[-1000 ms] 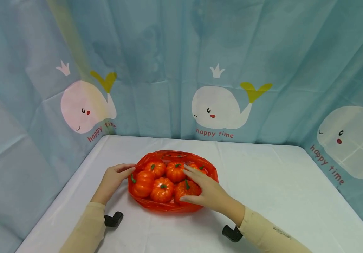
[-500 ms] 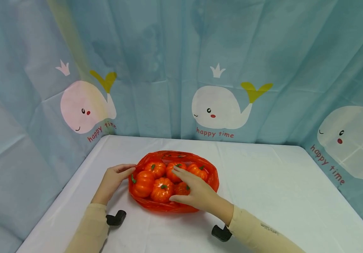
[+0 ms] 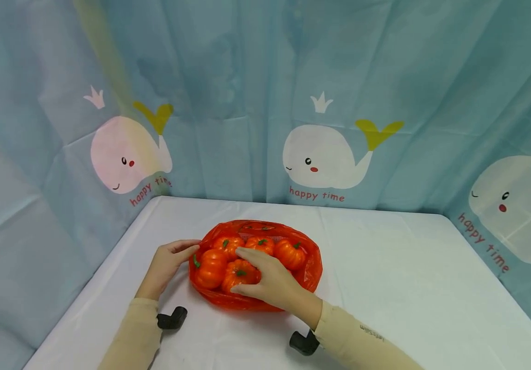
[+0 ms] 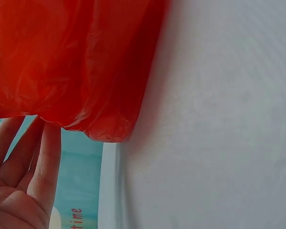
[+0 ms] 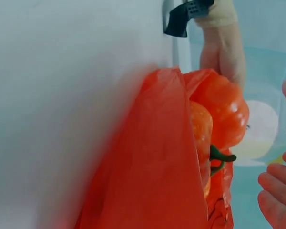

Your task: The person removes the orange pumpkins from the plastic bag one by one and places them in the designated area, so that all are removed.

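Note:
Several small orange-red pumpkins with green stems sit inside a red plastic bag (image 3: pixel 242 303), whose mouth is spread wide on the table. My right hand (image 3: pixel 272 280) is over the front of the bag, thumb and fingers spread beside the front middle pumpkin (image 3: pixel 236 275). In the right wrist view, its fingers (image 5: pixel 279 183) are apart from the pumpkin (image 5: pixel 224 114) and hold nothing. My left hand (image 3: pixel 167 264) rests its fingertips at the bag's left rim, near the leftmost pumpkin (image 3: pixel 212 268). The left wrist view shows straight fingers (image 4: pixel 45 162) touching the red plastic.
The bag stands on a white-covered table (image 3: pixel 385 262), left of its middle. A blue curtain (image 3: pixel 246 103) with whale prints hangs behind and at both sides. Black wrist cameras (image 3: pixel 172 318) stick out under both beige sleeves (image 3: pixel 362 336).
My right hand has moved left across the pumpkins, from the right front one towards the middle one, uncovering the right pumpkin. My left hand has stayed at the rim.

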Tool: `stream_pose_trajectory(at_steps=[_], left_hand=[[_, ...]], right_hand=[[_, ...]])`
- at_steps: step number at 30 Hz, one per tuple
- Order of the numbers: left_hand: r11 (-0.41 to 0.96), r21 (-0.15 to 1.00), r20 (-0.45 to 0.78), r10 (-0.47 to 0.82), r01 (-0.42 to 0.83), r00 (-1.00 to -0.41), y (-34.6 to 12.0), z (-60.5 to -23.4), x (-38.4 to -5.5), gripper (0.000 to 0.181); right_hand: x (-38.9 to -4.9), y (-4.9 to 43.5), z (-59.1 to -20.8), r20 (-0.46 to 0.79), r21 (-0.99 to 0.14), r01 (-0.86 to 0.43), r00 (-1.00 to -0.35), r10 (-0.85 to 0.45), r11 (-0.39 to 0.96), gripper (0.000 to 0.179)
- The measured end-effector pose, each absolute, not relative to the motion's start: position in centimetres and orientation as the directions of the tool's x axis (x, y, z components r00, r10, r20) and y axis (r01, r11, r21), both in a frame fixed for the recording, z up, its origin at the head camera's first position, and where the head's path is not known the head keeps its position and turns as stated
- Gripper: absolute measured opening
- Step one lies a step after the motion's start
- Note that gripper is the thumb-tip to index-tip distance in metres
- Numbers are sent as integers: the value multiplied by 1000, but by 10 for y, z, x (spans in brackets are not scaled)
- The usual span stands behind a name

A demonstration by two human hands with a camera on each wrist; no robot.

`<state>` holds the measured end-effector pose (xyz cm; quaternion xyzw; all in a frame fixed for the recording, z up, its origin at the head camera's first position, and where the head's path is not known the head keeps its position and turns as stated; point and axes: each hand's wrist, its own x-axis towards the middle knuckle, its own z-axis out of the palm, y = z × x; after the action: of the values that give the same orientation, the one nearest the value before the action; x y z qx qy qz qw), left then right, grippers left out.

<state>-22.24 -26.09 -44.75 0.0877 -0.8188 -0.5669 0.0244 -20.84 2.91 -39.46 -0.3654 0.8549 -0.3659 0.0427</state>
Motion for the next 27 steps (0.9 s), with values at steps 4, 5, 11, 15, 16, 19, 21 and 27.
stream_pose_trajectory(at_steps=[4,5,11,15,16,19,21,27], left_hand=[[335,935,-60,-170,-115,-984,-260,-449,-223,52],[335,935,-60,-170,-115,-984,-260,-450,-223,53],[337,934,-59,-169,-114,-984,-261,-449,-222,53],[340,934,-58,-166,-112,-984,-262,-449,-221,54],[339,934,-57,-165,-111,-985,-262,-448,-221,54],[342,933,-54,-163,-108,-985,-263,-448,-220,55],[340,934,-54,-161,-106,-986,-263,-448,-221,55],[335,936,-59,-160,-111,-985,-261,-448,-221,54]], right_hand=[[-210,21,-395,188,-654,-589,-734,-653,475,71],[-210,19,-395,186,-652,-588,-736,-651,479,71],[-213,8,-397,182,-636,-594,-736,-652,493,71],[-215,2,-398,173,-646,-591,-729,-662,483,70],[-215,0,-398,173,-646,-594,-726,-666,479,71],[-217,-7,-398,161,-636,-598,-722,-673,489,71],[-218,-11,-399,155,-626,-600,-722,-675,498,71],[-218,-19,-398,113,-618,-576,-738,-665,535,71]])
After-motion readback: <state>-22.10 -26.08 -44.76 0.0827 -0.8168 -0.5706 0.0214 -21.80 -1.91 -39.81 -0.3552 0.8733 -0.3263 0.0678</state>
